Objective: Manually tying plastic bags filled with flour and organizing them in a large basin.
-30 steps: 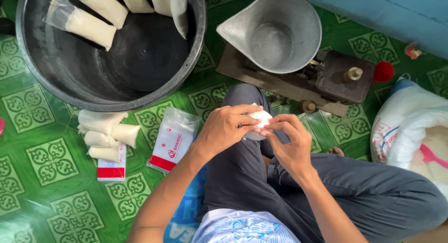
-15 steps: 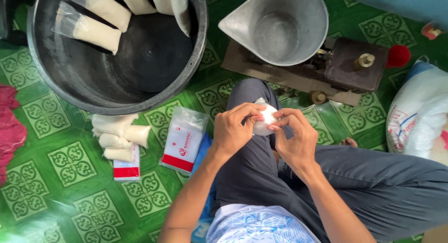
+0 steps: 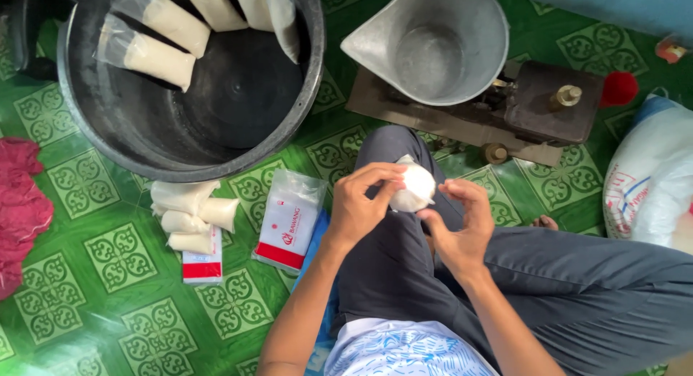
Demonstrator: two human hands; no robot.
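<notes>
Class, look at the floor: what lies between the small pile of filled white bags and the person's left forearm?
In the head view, a flat pack of empty plastic bags with a red band lies on the green tiled floor, between the pile of filled bags and the left forearm.

A home floor used as a small packing spot: green patterned tiles (image 3: 115,257), with a metal-scooped balance scale (image 3: 462,73) at the centre, a black basin (image 3: 195,141) of filled bags left of it, and a white sack (image 3: 653,181) to its right.
</notes>
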